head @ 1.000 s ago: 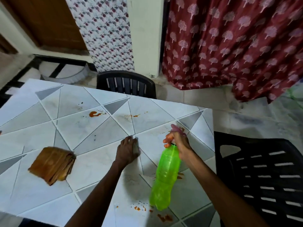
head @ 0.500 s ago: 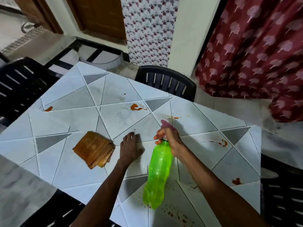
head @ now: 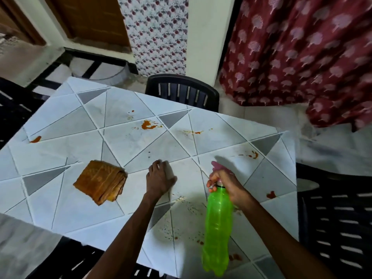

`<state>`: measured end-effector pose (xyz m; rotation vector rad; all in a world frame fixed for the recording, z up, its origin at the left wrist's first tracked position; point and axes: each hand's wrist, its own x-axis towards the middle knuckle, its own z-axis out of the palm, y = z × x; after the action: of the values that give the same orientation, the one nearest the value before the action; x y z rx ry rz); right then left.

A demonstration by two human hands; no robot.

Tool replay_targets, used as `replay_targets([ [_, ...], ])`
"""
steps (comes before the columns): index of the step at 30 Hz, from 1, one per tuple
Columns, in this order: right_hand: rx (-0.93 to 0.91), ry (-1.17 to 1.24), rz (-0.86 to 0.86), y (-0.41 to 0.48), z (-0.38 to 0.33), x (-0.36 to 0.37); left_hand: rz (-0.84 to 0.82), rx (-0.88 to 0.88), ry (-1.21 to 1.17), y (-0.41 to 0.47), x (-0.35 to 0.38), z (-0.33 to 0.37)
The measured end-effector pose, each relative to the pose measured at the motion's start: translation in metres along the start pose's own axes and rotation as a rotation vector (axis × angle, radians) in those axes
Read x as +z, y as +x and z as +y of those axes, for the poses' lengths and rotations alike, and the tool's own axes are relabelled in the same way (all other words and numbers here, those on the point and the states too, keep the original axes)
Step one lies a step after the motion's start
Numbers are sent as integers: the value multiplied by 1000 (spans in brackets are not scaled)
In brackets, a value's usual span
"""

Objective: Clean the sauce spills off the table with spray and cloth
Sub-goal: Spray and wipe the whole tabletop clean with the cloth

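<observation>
My right hand point(head: 225, 184) grips the neck of a green spray bottle point(head: 217, 230) with a pink nozzle, held tilted above the table point(head: 60, 210). My left hand point(head: 160, 179) rests palm down on the tabletop, holding nothing. A folded orange-brown cloth point(head: 101, 181) lies to the left of that hand, untouched. Red sauce spills mark the white and grey tiled top: a large blot point(head: 148, 125) at the far middle, a streak point(head: 194, 132) right of it, a smear point(head: 254, 155) further right, a blot point(head: 271, 195) near the right edge, one point(head: 36, 139) at the far left, and specks near the bottle's base.
Black plastic chairs stand around the table: one at the far side point(head: 182, 92), one on the right point(head: 338, 224), one at the left point(head: 14, 105). A red patterned curtain point(head: 302, 53) hangs behind, beside a white pillar and a wooden door.
The camera view has swung left and pulled back, showing more of the table. My right hand with the bottle has shifted a little to the right of my left hand, which stays flat.
</observation>
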<state>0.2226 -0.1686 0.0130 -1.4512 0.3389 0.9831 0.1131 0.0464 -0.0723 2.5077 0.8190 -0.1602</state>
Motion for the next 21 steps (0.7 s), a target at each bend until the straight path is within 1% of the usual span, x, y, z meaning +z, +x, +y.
replay_targets([
  [3, 0, 89, 88, -19, 9, -52, -51, 36, -9, -9, 16, 33],
  [6, -15, 135, 176, -44, 14, -102, -108, 116, 25, -24, 38, 70],
  [8, -38, 190, 249, -56, 20, -136, -120, 146, 41, -34, 52, 89],
  [11, -76, 293, 312, -78, 32, -188, -142, 199, 80, -53, 73, 123],
  [14, -93, 365, 371, -97, 47, -227, -160, 220, 54, -75, 89, 149],
  [18, -72, 341, 365, -120, 64, -258, -178, 255, 91, -102, 106, 167],
  [21, -44, 267, 330, -136, 72, -261, -173, 235, 97, -125, 111, 168],
])
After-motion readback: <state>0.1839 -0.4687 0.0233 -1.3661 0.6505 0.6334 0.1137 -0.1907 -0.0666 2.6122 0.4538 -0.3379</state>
